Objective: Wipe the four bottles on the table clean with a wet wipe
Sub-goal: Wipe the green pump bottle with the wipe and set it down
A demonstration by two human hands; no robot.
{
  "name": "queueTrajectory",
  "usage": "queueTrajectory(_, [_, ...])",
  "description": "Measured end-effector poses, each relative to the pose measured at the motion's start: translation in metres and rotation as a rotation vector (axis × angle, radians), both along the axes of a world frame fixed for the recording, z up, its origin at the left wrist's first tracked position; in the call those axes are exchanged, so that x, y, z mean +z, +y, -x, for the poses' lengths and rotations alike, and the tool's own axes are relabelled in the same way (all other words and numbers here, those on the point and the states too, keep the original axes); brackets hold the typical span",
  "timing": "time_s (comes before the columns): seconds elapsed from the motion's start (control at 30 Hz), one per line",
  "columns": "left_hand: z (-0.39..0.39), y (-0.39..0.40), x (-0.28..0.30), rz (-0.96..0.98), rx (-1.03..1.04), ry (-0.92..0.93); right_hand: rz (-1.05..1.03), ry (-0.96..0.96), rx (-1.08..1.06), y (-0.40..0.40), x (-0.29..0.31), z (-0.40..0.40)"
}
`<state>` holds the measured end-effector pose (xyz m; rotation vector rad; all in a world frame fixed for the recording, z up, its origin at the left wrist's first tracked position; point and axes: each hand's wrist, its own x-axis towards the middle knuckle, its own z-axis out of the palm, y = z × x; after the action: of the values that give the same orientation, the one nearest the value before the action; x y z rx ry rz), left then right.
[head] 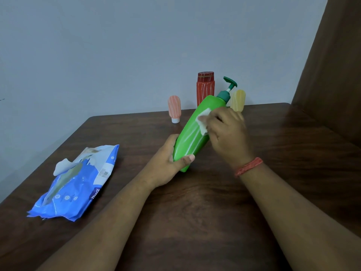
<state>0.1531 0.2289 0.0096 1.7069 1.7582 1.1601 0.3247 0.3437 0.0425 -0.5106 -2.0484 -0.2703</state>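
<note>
A green pump bottle (pixel 192 133) is tilted above the table, its dark green pump pointing up and away. My left hand (pixel 168 163) grips its base. My right hand (pixel 226 132) presses a small white wet wipe (pixel 203 122) against the bottle's upper side. White streaks show on the green surface below the wipe. Behind, near the wall, stand a red bottle (pixel 205 89) with a red cap, a small pink tube (pixel 174 110) on its white cap, and a small yellow tube (pixel 238 100), partly hidden by the pump bottle and my right hand.
A blue wet wipe pack (pixel 78 184) lies at the left on the dark wooden table (pixel 195 212), with a white wipe sticking out of its opening. A brown curtain (pixel 336 65) hangs at the right. The wall runs along the table's far edge.
</note>
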Motion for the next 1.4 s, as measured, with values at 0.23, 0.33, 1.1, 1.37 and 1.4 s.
queueTrajectory(0.23, [0.001, -0.001, -0.001, 0.007, -0.003, -0.04, 0.041, 0.058, 0.09, -0.002, -0.006, 0.004])
queueTrajectory(0.33, [0.002, 0.0, 0.0, 0.018, -0.006, -0.053, 0.061, 0.127, 0.065, 0.005, -0.002, 0.002])
queueTrajectory(1.1, [0.0, -0.002, 0.003, 0.011, -0.006, -0.018, 0.006, 0.015, -0.007, -0.012, 0.001, 0.009])
queueTrajectory(1.37, [-0.004, 0.002, 0.003, -0.012, 0.031, 0.051, -0.034, -0.193, -0.088, -0.015, 0.003, 0.012])
queueTrajectory(1.4, [-0.004, 0.002, 0.004, -0.014, 0.032, 0.054, -0.05, -0.222, -0.072, -0.013, 0.004, 0.011])
